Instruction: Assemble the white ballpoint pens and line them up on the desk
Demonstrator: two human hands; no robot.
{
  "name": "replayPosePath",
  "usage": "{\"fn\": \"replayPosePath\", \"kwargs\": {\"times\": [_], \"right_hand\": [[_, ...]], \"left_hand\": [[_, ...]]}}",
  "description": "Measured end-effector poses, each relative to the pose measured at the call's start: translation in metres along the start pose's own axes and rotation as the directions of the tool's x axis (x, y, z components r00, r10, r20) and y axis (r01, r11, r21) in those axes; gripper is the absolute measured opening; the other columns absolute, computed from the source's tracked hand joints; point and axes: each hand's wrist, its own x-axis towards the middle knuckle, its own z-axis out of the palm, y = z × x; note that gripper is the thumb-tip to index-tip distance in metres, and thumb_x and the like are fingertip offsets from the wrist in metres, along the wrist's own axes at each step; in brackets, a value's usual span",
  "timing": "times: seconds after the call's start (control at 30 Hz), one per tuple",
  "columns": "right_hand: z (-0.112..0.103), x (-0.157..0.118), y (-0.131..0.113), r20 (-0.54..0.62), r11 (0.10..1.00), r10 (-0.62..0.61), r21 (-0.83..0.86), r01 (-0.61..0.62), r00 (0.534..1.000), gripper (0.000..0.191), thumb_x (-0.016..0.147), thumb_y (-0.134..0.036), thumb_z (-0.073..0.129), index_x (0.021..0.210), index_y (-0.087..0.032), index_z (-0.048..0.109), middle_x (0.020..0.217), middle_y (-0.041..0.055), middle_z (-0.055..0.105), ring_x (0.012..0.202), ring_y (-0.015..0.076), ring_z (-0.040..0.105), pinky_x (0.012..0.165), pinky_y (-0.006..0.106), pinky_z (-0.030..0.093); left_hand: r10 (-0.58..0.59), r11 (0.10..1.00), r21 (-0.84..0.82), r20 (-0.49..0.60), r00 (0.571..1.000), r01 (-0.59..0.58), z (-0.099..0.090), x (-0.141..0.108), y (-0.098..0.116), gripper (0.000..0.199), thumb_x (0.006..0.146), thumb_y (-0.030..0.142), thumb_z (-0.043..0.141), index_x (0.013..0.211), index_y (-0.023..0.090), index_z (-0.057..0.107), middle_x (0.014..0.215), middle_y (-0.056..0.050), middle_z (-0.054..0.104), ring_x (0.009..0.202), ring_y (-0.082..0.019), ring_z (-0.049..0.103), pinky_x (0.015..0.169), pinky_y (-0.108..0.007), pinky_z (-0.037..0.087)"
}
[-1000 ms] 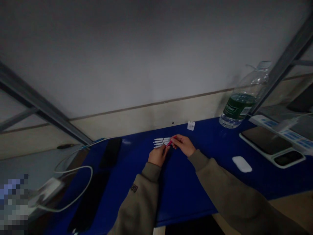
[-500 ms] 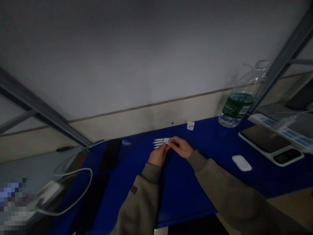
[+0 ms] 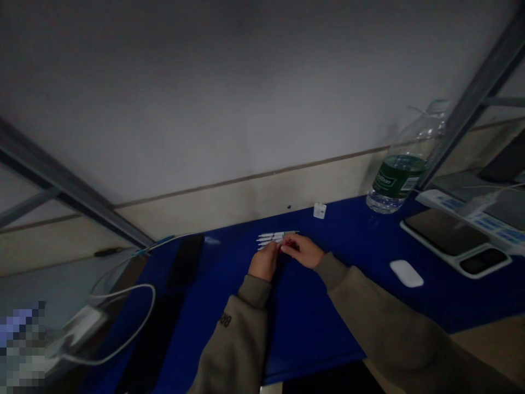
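Several slim white pens (image 3: 266, 237) lie side by side on the blue tabletop (image 3: 307, 317), their tips toward the left. My left hand (image 3: 263, 261) is closed at the near side of this row, with thumb and fingers pinched together. Close against its fingertips, my right hand (image 3: 302, 250) is pinched too and covers part of the pens. A small red thing (image 3: 283, 247) shows between the fingers of both hands; its kind is too small to tell.
Behind the pens stands a white charger plug (image 3: 320, 210). To the right are a large clear water bottle (image 3: 397, 175), a white rounded case (image 3: 406, 273) and a flat scale-like device (image 3: 451, 235). A dark phone-like slab (image 3: 186, 258) and a white cable (image 3: 152, 306) lie left.
My right hand has shifted slightly down toward me, uncovering the right end of the far pen. The red thing between my fingers shows more clearly. My left hand has barely moved.
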Motion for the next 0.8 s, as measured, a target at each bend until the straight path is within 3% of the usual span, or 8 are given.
{"fn": "replayPosePath", "kwargs": {"times": [0.17, 0.23, 0.33, 0.47, 0.53, 0.67, 0.8], "right_hand": [[-0.003, 0.0, 0.002, -0.095, 0.97, 0.05, -0.231, -0.071, 0.994, 0.037, 0.088, -0.041, 0.045, 0.063, -0.018, 0.059, 0.057, 0.0009, 0.057, 0.055, 0.0132, 0.052, 0.054, 0.026, 0.037], [-0.003, 0.0, 0.003, -0.115, 0.962, 0.077, -0.251, -0.104, 0.99, 0.045, 0.089, -0.044, 0.041, 0.055, -0.018, 0.056, 0.051, 0.0007, 0.054, 0.05, 0.0127, 0.05, 0.051, 0.026, 0.035], [-0.003, 0.001, 0.002, -0.121, 0.982, 0.052, -0.174, -0.073, 0.991, 0.035, 0.087, -0.043, 0.046, 0.068, -0.018, 0.062, 0.06, 0.001, 0.06, 0.056, 0.0129, 0.054, 0.055, 0.025, 0.039], [-0.004, 0.001, 0.001, -0.114, 0.997, -0.016, -0.079, 0.007, 0.993, 0.024, 0.083, -0.038, 0.054, 0.092, -0.018, 0.062, 0.08, 0.0022, 0.066, 0.069, 0.0132, 0.058, 0.064, 0.024, 0.043], [-0.005, 0.0, 0.002, -0.113, 0.991, -0.026, -0.134, 0.01, 0.993, 0.024, 0.084, -0.039, 0.052, 0.084, -0.018, 0.064, 0.073, 0.0014, 0.065, 0.064, 0.0127, 0.056, 0.061, 0.024, 0.042], [-0.007, -0.001, 0.002, -0.118, 0.965, 0.009, -0.258, -0.039, 0.993, 0.047, 0.088, -0.044, 0.042, 0.053, -0.017, 0.057, 0.048, -0.0006, 0.052, 0.048, 0.0108, 0.046, 0.05, 0.024, 0.033], [-0.006, -0.001, -0.003, -0.082, 0.982, -0.016, -0.19, 0.0, 0.996, 0.033, 0.087, -0.042, 0.047, 0.073, -0.017, 0.063, 0.061, 0.0, 0.06, 0.055, 0.0114, 0.051, 0.053, 0.023, 0.037]], "left_hand": [[0.139, 0.988, -0.067, -0.031, 0.99, -0.14, -0.004, -0.003, 0.007, 0.032, 0.093, 0.04, 0.035, 0.112, 0.022, 0.054, 0.1, -0.006, 0.064, 0.092, -0.017, 0.06, 0.079, -0.026, 0.045], [0.127, 0.992, -0.024, -0.004, 0.992, -0.127, -0.007, -0.004, 0.01, 0.033, 0.092, 0.043, 0.037, 0.117, 0.028, 0.053, 0.105, -0.004, 0.064, 0.096, -0.017, 0.059, 0.08, -0.025, 0.045], [0.002, 0.998, 0.063, 0.038, 0.999, -0.005, -0.01, -0.004, 0.009, 0.035, 0.093, 0.045, 0.032, 0.118, 0.033, 0.053, 0.105, -0.002, 0.065, 0.093, -0.017, 0.061, 0.074, -0.025, 0.046], [-0.137, 0.979, 0.166, 0.08, 0.987, 0.122, -0.012, -0.002, 0.008, 0.04, 0.094, 0.044, 0.024, 0.118, 0.028, 0.053, 0.094, -0.005, 0.068, 0.083, -0.018, 0.064, 0.068, -0.024, 0.044], [-0.139, 0.976, 0.179, 0.083, 0.987, 0.122, -0.013, -0.003, 0.01, 0.041, 0.094, 0.045, 0.024, 0.117, 0.027, 0.052, 0.088, -0.006, 0.068, 0.08, -0.018, 0.065, 0.065, -0.024, 0.044], [-0.057, 0.989, 0.144, 0.066, 0.996, 0.047, -0.015, -0.004, 0.013, 0.041, 0.091, 0.052, 0.027, 0.115, 0.03, 0.053, 0.084, -0.003, 0.068, 0.078, -0.018, 0.065, 0.062, -0.023, 0.042], [-0.101, 0.972, 0.218, 0.052, 0.993, 0.088, -0.01, -0.003, 0.009, 0.043, 0.094, 0.044, 0.022, 0.101, 0.025, 0.059, 0.08, -0.005, 0.068, 0.073, -0.019, 0.065, 0.06, -0.024, 0.041]]}}
